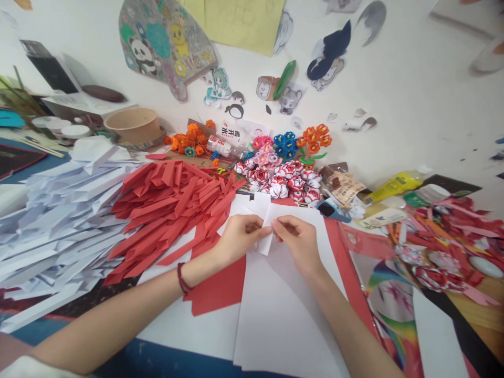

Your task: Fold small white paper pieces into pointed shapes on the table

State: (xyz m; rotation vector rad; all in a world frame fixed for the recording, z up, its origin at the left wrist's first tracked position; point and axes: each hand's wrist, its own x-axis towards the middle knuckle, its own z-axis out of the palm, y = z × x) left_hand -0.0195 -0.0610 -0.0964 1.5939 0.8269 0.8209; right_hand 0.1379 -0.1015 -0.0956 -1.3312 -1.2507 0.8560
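My left hand (243, 234) and my right hand (298, 240) meet over the middle of the desk, pinching a narrow white paper strip (264, 245) between thumbs and fingers. The strip looks folded, and part of it is hidden behind my left fingers. Beneath my hands lie large white paper sheets (283, 315) with red paper (220, 286) partly under them. Just left is a heap of folded red paper strips (169, 205), and beyond it a bigger pile of folded white strips (66, 210). Red-and-white paper roses (289, 178) cluster right behind my hands.
Pipe-cleaner flowers (285, 144) and a plastic bottle (226, 147) stand along the wall. A tape roll (134, 126) sits at the back left. On the right are a blue watch (333, 210), a yellow bottle (394, 186) and loose pink and red strips (464, 226).
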